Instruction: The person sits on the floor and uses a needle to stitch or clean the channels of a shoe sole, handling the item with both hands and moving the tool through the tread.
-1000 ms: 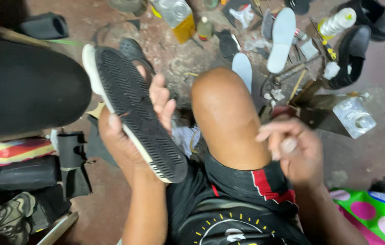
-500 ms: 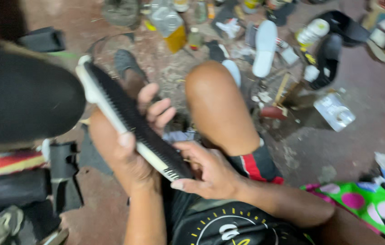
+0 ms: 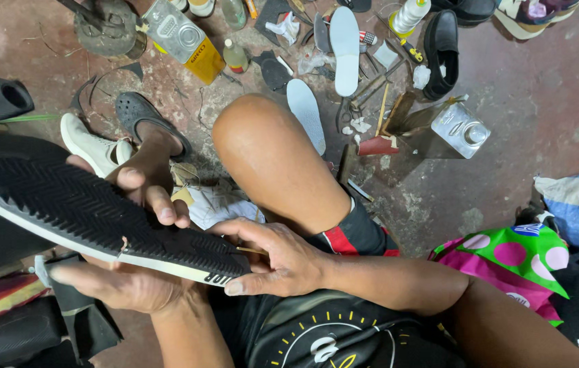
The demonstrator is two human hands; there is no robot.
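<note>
The left hand (image 3: 122,283) is cradling the black-soled shoe (image 3: 98,215) sole-up from beneath, fingers curling over its edge, while the right hand (image 3: 282,262) is pinching its heel end; pressing evenly along the seam seems wise. Beyond the knee, insoles (image 3: 344,48) are lying on the floor.

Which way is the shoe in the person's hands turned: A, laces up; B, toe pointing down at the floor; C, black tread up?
C: the shoe lies sole-up between the left hand and right hand, its black herringbone tread facing the camera.
</note>
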